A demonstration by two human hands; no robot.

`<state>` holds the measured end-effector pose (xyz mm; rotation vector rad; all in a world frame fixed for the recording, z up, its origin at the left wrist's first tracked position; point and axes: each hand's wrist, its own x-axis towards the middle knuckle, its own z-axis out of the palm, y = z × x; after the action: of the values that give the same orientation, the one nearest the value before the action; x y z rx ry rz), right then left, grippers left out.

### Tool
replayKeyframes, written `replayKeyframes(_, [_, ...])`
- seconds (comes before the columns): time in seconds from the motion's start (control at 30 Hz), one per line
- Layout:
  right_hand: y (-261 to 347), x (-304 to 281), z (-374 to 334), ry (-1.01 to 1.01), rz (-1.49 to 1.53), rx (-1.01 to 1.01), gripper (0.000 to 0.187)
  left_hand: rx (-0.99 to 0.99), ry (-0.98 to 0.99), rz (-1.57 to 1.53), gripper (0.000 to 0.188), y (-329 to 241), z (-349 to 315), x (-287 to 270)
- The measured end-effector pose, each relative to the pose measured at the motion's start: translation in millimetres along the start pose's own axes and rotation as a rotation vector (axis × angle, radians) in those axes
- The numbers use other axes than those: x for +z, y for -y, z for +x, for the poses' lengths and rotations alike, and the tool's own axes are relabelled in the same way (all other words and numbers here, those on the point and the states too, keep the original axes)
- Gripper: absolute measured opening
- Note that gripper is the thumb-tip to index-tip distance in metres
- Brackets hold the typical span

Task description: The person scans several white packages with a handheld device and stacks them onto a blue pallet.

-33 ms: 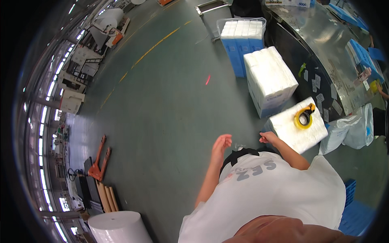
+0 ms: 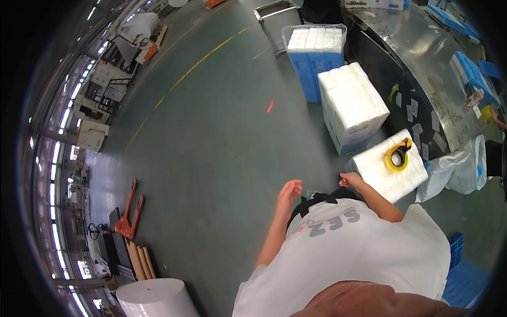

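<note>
My left hand [image 2: 289, 191] hangs in front of my waist over the green floor, its fingers loosely bent and apart, with nothing visible in it. Close to the near left corner of a white-topped package [image 2: 377, 177], my right hand [image 2: 348, 180] is closed, fingers curled in. Whether it pinches something small I cannot make out. On top of that package lies a roll of yellow tape in a dispenser [image 2: 397, 157]. Just beyond stands a taller white package [image 2: 353, 100], and behind it a clear bag of blue-and-white packs [image 2: 317, 55].
A long metal worktable [image 2: 417, 63] curves along the right, where another person's hand [image 2: 496, 116] shows. Pale plastic bags [image 2: 457, 169] rest beside it. A metal cart [image 2: 277, 24] stands far off. To the left are an orange pallet jack [image 2: 127, 219] and a large white roll [image 2: 156, 298].
</note>
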<state>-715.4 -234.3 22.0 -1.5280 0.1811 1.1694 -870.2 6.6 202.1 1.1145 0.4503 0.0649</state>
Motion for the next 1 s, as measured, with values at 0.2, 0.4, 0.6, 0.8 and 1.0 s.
replayKeyframes(0.2, [69,-32,73,-0.176,0.239,-0.044,0.027,-0.304,0.036,0.011,0.025,9,139,-59])
replayKeyframes(0.4, [171,-63,175,-0.268,0.353,-0.054,0.026,-0.236,0.09,0.138,0.023,-34,334,-75])
replayKeyframes(0.6, [289,-90,267,-0.291,0.448,-0.157,0.025,-0.309,-0.041,0.325,0.022,-63,502,-103])
replayKeyframes(0.8, [378,-128,312,-0.359,0.361,-0.241,0.026,-0.346,-0.032,0.533,0.035,-113,666,-95])
replayKeyframes(1.0, [381,-130,323,-0.435,0.41,-0.184,0.025,0.269,-0.068,1.221,0.076,-150,892,-69])
